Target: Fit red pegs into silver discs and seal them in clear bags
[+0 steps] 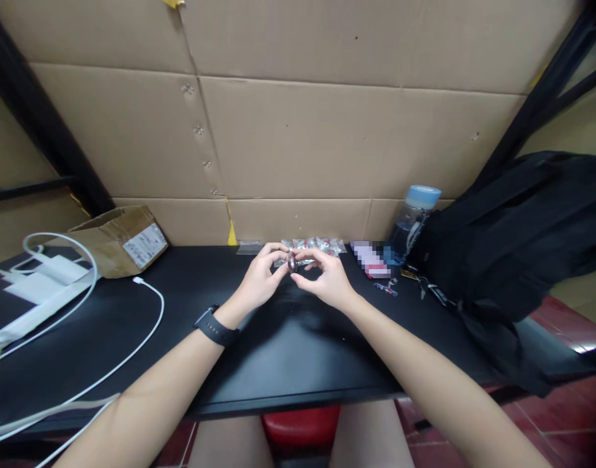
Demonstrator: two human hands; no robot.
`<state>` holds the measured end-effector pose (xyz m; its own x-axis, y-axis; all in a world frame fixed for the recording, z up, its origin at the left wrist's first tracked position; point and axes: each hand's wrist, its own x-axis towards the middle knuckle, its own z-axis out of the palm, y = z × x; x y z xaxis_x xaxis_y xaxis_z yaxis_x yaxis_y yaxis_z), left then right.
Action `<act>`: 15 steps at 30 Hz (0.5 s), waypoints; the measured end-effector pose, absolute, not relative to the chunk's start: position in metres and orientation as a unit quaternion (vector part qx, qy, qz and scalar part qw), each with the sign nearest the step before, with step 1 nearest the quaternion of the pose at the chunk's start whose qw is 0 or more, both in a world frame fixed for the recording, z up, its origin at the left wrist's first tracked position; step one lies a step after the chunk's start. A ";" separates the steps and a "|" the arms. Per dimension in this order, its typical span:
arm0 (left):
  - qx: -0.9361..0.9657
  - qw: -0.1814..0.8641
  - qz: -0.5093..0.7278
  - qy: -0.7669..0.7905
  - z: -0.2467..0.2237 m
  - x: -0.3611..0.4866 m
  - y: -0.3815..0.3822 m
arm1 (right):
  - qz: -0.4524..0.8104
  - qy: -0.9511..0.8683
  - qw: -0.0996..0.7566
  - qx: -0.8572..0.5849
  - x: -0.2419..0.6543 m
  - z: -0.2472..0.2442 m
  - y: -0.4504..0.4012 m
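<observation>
Above the black table (298, 370), a small, round, shiny dark-brown object (292, 262) sits between my two hands; its exact kind I cannot make out. My left hand (264, 274), with a dark watch on the wrist, pinches it between thumb and fingers from the left. From the right, the curled fingers of my right hand (325, 278) reach its edge, the thumb close below. Just behind the hands lie several shiny clear-and-silver packets (329, 246) with small red marks, partly hidden by my fingers.
At left are an open cardboard box (117, 244), a white power strip (44, 309) with adapters, and loose white cables (156, 325). To the right stand a blue-capped bottle (409, 221) and black backpack (531, 227), near keys (423, 288) and a blurred-out flat item (370, 259). Cardboard walls the back.
</observation>
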<state>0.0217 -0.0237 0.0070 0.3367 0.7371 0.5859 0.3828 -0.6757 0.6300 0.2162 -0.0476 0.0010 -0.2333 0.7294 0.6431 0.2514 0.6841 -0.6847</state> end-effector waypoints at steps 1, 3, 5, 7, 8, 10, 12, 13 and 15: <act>0.792 0.195 0.459 0.352 0.006 0.022 -0.023 | 0.226 -0.754 0.524 -0.325 0.217 0.001 -0.047; 0.786 0.213 0.462 0.351 0.003 0.024 -0.022 | 0.233 -0.753 0.525 -0.321 0.217 -0.001 -0.047; 0.776 0.241 0.464 0.353 -0.001 0.026 -0.021 | 0.248 -0.744 0.533 -0.317 0.216 -0.003 -0.046; 0.764 0.256 0.468 0.363 -0.004 0.028 -0.020 | 0.263 -0.733 0.541 -0.317 0.214 -0.005 -0.044; 0.760 0.252 0.469 0.373 -0.005 0.029 -0.021 | 0.272 -0.727 0.542 -0.322 0.214 -0.006 -0.044; 0.756 0.218 0.475 0.393 -0.005 0.030 -0.022 | 0.290 -0.717 0.534 -0.342 0.213 -0.007 -0.042; 0.754 0.174 0.487 0.405 -0.004 0.031 -0.025 | 0.292 -0.722 0.516 -0.356 0.214 -0.008 -0.040; 0.753 0.157 0.492 0.407 -0.003 0.031 -0.027 | 0.282 -0.732 0.506 -0.360 0.214 -0.008 -0.039; 0.754 0.139 0.496 0.407 0.000 0.031 -0.029 | 0.247 -0.757 0.485 -0.360 0.215 -0.008 -0.038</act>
<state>0.0311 -0.0295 -0.0004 0.1771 0.7524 0.6344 0.4764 -0.6296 0.6137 0.2153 -0.0380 -0.0083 -0.2693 0.7854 0.5573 0.3057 0.6185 -0.7239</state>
